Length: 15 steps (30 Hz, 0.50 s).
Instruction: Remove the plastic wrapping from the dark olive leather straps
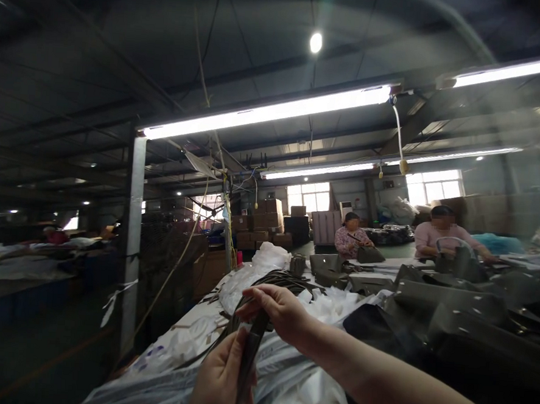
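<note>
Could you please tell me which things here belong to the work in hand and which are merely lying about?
In hand:
- dark strap, held by left hand and right hand
- pile of straps

Lying about:
- dark bags
- white plastic sheeting
- cardboard boxes

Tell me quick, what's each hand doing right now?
Left hand: grip closed around the lower part of a dark strap.
Right hand: grip pinching the same strap higher up.
</note>
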Motion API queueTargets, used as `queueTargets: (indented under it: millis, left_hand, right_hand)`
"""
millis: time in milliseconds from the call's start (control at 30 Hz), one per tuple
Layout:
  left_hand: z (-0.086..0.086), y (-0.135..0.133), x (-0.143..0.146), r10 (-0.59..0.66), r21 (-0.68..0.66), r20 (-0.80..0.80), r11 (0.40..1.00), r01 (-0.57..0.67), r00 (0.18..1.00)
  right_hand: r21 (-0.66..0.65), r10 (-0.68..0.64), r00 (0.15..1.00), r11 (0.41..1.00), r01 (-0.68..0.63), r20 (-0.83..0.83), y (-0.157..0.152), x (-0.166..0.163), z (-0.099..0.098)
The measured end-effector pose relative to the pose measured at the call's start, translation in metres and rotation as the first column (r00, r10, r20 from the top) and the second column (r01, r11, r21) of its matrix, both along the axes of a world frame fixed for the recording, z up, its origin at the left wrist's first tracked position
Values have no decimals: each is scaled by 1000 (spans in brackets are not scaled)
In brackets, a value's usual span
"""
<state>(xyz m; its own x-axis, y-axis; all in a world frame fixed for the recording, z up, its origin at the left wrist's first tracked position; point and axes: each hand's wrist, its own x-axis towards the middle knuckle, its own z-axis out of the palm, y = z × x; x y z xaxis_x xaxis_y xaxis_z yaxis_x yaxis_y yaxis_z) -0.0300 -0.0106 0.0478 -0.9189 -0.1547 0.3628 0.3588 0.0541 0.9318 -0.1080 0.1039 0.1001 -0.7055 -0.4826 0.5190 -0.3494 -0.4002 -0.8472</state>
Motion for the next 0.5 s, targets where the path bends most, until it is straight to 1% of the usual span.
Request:
queueTargets:
  millis: [100, 233, 333, 400, 500]
  left_hand:
    - [-1, -3, 1, 19, 6, 5, 1000, -19, 1000]
    - [-4, -10, 3, 19, 19, 22, 1000, -19, 1000]
    - [-7, -14, 5, 36, 5, 20, 999, -36, 999]
    - [-9, -14, 6, 50, -5, 15, 999, -50, 999]
    - [-12, -14, 7, 45, -10, 2, 999, -45, 999]
  right_hand:
    - [31, 52, 997, 998, -54, 54, -2, 12, -2]
    - [91, 39, 993, 995, -49, 112, 0, 13, -6]
    - [135, 31, 996, 990, -43, 84, -3, 11, -15]
    - [146, 53, 997, 987, -61, 58, -7, 14, -22]
    - [166, 85, 992, 981, -99, 88, -10, 24, -25]
